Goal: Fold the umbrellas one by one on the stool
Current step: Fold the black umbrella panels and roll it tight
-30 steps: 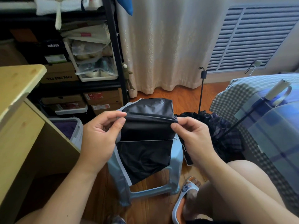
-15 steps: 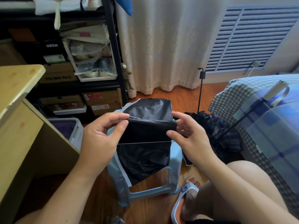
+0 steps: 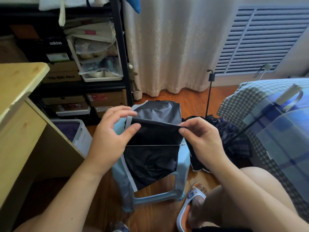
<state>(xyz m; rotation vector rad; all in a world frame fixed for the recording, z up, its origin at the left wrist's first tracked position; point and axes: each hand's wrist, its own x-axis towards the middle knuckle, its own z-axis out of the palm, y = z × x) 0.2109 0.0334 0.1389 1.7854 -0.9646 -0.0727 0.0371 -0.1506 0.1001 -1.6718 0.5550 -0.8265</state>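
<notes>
While the black umbrella (image 3: 151,148) is lying draped over the pale blue stool (image 3: 181,166), its cloth is hanging past the near edge. The right hand (image 3: 203,139) is pinching the top fold; the left hand (image 3: 111,133) is touching the fold's left end with thumb only, fingers spread loose. Wooden floor (image 3: 189,99) is showing beyond the stool, a curtain (image 3: 170,47) is hanging behind, and a second dark umbrella (image 3: 234,136) is lying right of it. The stool's seat is mostly lying hidden.
</notes>
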